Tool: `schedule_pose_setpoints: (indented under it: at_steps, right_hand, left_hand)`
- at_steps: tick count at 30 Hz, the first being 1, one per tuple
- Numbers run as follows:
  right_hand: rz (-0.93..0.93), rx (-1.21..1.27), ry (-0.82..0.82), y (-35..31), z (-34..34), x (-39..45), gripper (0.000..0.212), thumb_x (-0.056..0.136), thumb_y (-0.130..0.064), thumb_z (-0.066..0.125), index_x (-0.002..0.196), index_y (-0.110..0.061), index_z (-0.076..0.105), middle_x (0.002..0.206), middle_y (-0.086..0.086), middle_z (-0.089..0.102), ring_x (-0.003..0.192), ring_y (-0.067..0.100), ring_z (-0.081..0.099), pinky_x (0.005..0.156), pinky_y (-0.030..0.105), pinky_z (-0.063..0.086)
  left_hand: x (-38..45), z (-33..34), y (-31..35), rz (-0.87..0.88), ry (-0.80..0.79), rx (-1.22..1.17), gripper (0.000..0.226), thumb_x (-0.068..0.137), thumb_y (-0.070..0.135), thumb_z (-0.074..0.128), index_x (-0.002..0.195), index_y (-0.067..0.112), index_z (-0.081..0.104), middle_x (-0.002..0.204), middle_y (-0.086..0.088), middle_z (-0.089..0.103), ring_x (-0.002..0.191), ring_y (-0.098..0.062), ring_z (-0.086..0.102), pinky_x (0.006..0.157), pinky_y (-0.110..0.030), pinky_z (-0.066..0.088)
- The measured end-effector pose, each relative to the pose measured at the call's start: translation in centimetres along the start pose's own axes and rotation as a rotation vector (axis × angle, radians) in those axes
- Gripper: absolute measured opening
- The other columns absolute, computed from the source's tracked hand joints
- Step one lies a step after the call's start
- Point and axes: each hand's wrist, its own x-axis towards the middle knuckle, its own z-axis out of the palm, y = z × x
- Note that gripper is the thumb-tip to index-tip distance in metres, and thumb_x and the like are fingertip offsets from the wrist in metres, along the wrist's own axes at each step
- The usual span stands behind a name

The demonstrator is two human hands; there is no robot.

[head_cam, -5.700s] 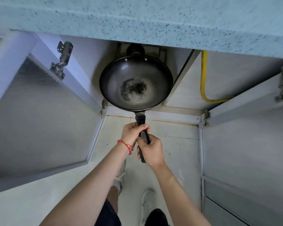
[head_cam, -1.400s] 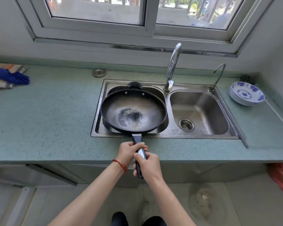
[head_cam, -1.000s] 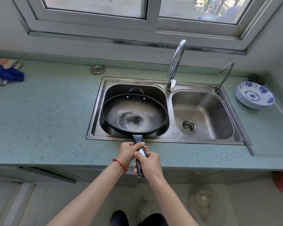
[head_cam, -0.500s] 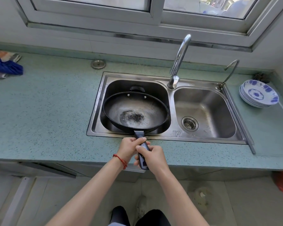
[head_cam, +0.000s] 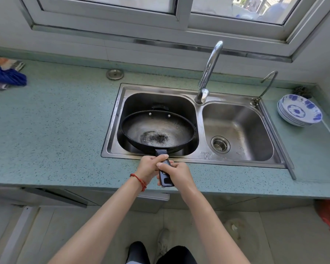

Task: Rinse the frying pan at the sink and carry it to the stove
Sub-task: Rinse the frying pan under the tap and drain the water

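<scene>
Both hands are on the handle (head_cam: 165, 173) here: the left hand (head_cam: 148, 167) wraps it nearer the pan, the right hand (head_cam: 176, 174) clamps around it just behind, thumb laid along the top. The frying pan (head_cam: 157, 131) sits in the left basin (head_cam: 189, 109) of the double sink (head_cam: 204, 159), its handle reaching out over the front rim; whether the base touches bottom, I can't tell. There's a dark scorched patch in the middle of the pan.

That two-handed grip suggests weight. It looks like a stiff metal pan, wide and shallow, so it will likely want to tip forward away from the handle. Once wet, the handle could turn slippery, so a firm hold close to the bowl seems wise. There's a small helper handle (head_cam: 159, 107) on the far rim too.

Room is tight: the pan nearly fills the left basin, close to the walls on either side. The faucet (head_cam: 208, 73) arcs up at the divider, its spout not over the pan yet, and no water is running. The right basin (head_cam: 236, 130) sits open, and a stack of blue-and-white plates (head_cam: 299, 111) stands on the countertop (head_cam: 55, 121) at far right, one to avoid on the swing out.
</scene>
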Motion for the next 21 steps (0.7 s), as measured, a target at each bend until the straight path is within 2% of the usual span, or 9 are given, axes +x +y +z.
schedule_pose_setpoints:
  at_steps: [2,5,7,11,16,21]
  right_hand:
    - [-0.007,-0.029,0.015,-0.1,0.1,0.5,0.018,0.082,-0.014,0.066,0.068,-0.005,0.061,0.061,0.011,0.060,0.047,0.016,0.058,0.050,0.029,0.051]
    - [-0.007,-0.021,0.005,-0.3,0.1,0.7,0.017,0.083,-0.013,0.065,0.069,-0.005,0.060,0.063,0.013,0.057,0.049,0.019,0.056,0.045,0.026,0.049]
    - [0.004,-0.024,-0.006,-0.5,0.1,0.8,0.016,0.084,-0.014,0.064,0.071,-0.005,0.060,0.064,0.013,0.057,0.046,0.016,0.056,0.043,0.023,0.049]
    - [0.041,-0.010,-0.027,-0.9,0.1,1.2,0.018,0.085,-0.014,0.064,0.078,0.002,0.059,0.063,0.014,0.056,0.037,0.013,0.056,0.039,0.020,0.046]
    - [0.063,0.001,-0.020,-1.0,-0.1,1.9,0.024,0.084,-0.016,0.064,0.068,0.000,0.060,0.048,0.007,0.058,0.036,0.015,0.056,0.040,0.022,0.047]
    - [0.064,-0.017,-0.015,-0.9,-0.2,2.5,0.026,0.085,-0.017,0.064,0.065,-0.002,0.060,0.047,0.005,0.058,0.038,0.015,0.056,0.042,0.022,0.048]
  left_hand:
    - [0.3,-0.1,0.2,-0.004,0.018,0.000,0.022,0.080,0.011,0.064,0.079,-0.010,0.062,0.066,-0.015,0.069,0.060,-0.024,0.064,0.060,-0.029,0.051]
    - [0.6,-0.3,0.3,-0.005,0.024,-0.001,0.025,0.079,0.014,0.066,0.084,-0.010,0.061,0.084,-0.024,0.059,0.066,-0.027,0.057,0.063,-0.030,0.048]
    - [0.6,-0.3,0.4,-0.005,0.026,0.012,0.026,0.078,0.015,0.067,0.083,-0.009,0.061,0.089,-0.026,0.055,0.067,-0.027,0.054,0.061,-0.030,0.046]
    - [0.6,-0.1,0.8,-0.008,0.043,0.027,0.023,0.080,0.015,0.065,0.067,-0.004,0.063,0.070,-0.018,0.060,0.057,-0.025,0.057,0.052,-0.026,0.048]
    - [0.6,-0.1,1.2,-0.020,-0.010,0.046,0.022,0.082,0.012,0.061,0.065,-0.002,0.060,0.046,-0.007,0.060,0.039,-0.016,0.058,0.038,-0.020,0.045]
    - [0.7,-0.5,1.2,0.000,-0.022,0.070,0.020,0.083,0.010,0.061,0.066,-0.001,0.060,0.046,-0.004,0.062,0.044,-0.013,0.061,0.045,-0.021,0.050]
